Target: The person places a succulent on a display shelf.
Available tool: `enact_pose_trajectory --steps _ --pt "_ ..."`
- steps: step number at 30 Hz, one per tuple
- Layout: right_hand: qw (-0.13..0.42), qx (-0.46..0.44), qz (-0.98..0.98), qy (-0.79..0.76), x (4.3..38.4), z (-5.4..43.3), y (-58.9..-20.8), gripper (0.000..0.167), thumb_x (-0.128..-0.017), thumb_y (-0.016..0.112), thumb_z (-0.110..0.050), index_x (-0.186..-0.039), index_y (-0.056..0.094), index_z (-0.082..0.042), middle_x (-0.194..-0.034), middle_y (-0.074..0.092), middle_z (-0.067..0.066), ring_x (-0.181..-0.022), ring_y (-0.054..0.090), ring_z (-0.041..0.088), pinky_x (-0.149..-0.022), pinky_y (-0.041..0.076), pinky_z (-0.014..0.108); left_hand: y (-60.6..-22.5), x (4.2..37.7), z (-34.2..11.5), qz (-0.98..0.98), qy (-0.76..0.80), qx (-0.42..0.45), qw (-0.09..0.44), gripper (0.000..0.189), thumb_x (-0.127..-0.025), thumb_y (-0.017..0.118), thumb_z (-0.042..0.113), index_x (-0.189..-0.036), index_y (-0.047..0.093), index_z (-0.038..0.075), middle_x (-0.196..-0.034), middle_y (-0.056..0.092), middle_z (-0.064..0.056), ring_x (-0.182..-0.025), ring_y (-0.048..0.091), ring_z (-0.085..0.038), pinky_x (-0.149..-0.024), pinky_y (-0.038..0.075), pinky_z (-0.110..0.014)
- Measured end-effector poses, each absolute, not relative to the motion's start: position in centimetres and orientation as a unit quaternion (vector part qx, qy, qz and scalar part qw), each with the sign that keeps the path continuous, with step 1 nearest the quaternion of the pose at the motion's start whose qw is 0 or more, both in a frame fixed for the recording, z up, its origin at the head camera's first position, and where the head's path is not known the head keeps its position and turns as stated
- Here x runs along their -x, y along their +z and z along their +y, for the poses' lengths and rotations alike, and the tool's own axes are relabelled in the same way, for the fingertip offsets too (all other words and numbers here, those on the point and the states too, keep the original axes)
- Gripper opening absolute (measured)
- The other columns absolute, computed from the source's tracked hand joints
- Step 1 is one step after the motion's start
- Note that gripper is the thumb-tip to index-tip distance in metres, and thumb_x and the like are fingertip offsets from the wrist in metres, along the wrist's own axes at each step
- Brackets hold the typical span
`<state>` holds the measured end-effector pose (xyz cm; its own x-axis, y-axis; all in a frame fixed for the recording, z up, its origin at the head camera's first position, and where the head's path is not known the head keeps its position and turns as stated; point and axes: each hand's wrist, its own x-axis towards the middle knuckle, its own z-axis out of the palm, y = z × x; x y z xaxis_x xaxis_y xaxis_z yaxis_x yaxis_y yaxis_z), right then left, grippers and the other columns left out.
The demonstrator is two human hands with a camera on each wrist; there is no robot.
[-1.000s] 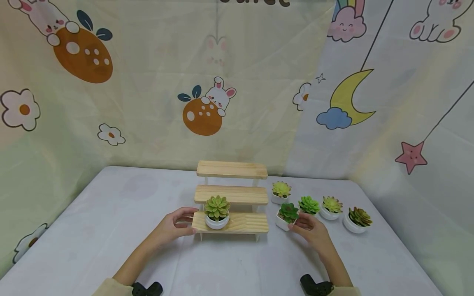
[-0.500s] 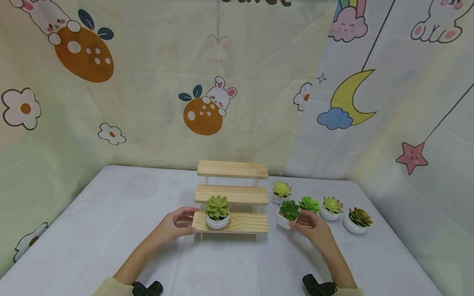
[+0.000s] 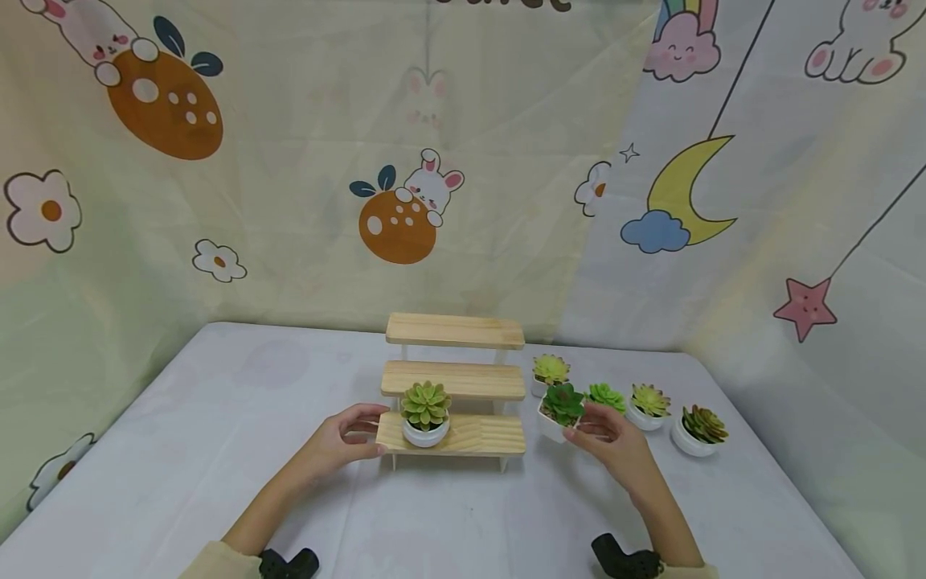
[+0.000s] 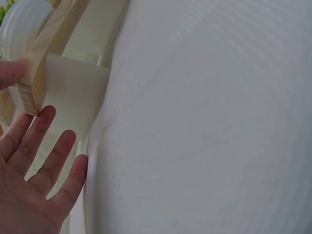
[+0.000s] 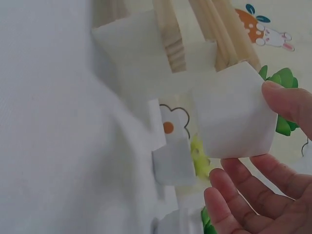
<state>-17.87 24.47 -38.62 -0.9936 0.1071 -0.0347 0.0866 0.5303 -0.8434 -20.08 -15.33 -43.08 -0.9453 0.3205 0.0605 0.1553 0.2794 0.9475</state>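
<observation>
My right hand (image 3: 616, 450) holds a dark green potted succulent (image 3: 563, 404) by its angular white pot, thumb on one side and fingers on the other. In the right wrist view the pot (image 5: 236, 114) is up off the table, right of the stand. At the stand's left end, my left hand (image 3: 347, 437) pinches the lowest board of a three-tier wooden display stand (image 3: 481, 434). The left wrist view has the thumb on one face of the board (image 4: 51, 41) and fingertips at its end. A pale green succulent (image 3: 425, 408) in a round white pot sits on that board.
Right of the stand on the white-covered table (image 3: 463, 523) stand a yellow-green succulent (image 3: 551, 370), a bright green one (image 3: 606, 396), another yellow-green one (image 3: 649, 402) and a reddish-green one (image 3: 700, 430). A patterned cloth (image 3: 289, 201) hangs behind.
My right hand has lifted the dark green succulent off the table and tilted it slightly. The left hand stays at the stand's end.
</observation>
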Motion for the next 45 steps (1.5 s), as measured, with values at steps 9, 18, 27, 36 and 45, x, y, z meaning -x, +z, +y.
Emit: enact_pose_trajectory --steps 9,18,27,36,45 --pt "0.013 0.031 -0.868 0.496 17.5 23.6 -37.6 0.066 -0.080 0.073 -0.034 -0.134 0.046 -0.008 -0.118 0.060 0.011 -0.103 0.058 0.020 -0.083 0.050 0.031 -42.9 20.0 -15.3 0.798 0.578 -0.156 0.071 0.056 -0.079 0.073 0.015 -0.127 0.049 -0.001 -0.120 0.057 -0.019 -0.110 0.054 -0.030 -0.095 0.045 -0.047" --pt "0.008 0.001 -0.860 0.510 17.1 22.1 -36.7 0.060 -0.079 0.074 -0.029 -0.129 0.050 -0.008 -0.114 0.061 0.010 -0.100 0.058 0.017 -0.080 0.049 0.023 -43.0 20.0 -15.3 0.798 0.577 -0.158 0.068 0.056 -0.079 0.073 0.015 -0.127 0.049 0.000 -0.120 0.057 -0.019 -0.110 0.054 -0.029 -0.094 0.046 -0.046" --pt "-0.005 -0.032 -0.856 0.517 17.0 20.5 -36.7 0.058 -0.077 0.076 -0.027 -0.127 0.053 -0.009 -0.111 0.062 0.008 -0.101 0.059 0.020 -0.079 0.050 0.023 -42.9 19.9 -15.3 0.798 0.579 -0.153 0.070 0.057 -0.078 0.073 0.015 -0.128 0.049 -0.001 -0.120 0.057 -0.019 -0.110 0.053 -0.029 -0.094 0.046 -0.045" --pt "-0.009 -0.056 -0.853 0.519 17.3 19.0 -36.9 0.055 -0.076 0.077 -0.025 -0.124 0.056 -0.010 -0.107 0.064 0.007 -0.098 0.060 0.018 -0.080 0.049 0.024 -43.0 20.0 -15.4 0.794 0.583 -0.156 0.072 0.058 -0.078 0.073 0.015 -0.128 0.048 -0.001 -0.120 0.056 -0.020 -0.109 0.054 -0.029 -0.094 0.046 -0.045" --pt "-0.010 -0.067 -0.856 0.512 17.9 17.9 -37.2 0.055 -0.073 0.078 -0.027 -0.122 0.058 -0.013 -0.104 0.065 0.003 -0.094 0.060 0.017 -0.078 0.048 0.024 -42.9 19.9 -15.4 0.795 0.581 -0.159 0.071 0.057 -0.079 0.072 0.015 -0.128 0.048 -0.002 -0.120 0.057 -0.019 -0.109 0.054 -0.026 -0.094 0.046 -0.045"
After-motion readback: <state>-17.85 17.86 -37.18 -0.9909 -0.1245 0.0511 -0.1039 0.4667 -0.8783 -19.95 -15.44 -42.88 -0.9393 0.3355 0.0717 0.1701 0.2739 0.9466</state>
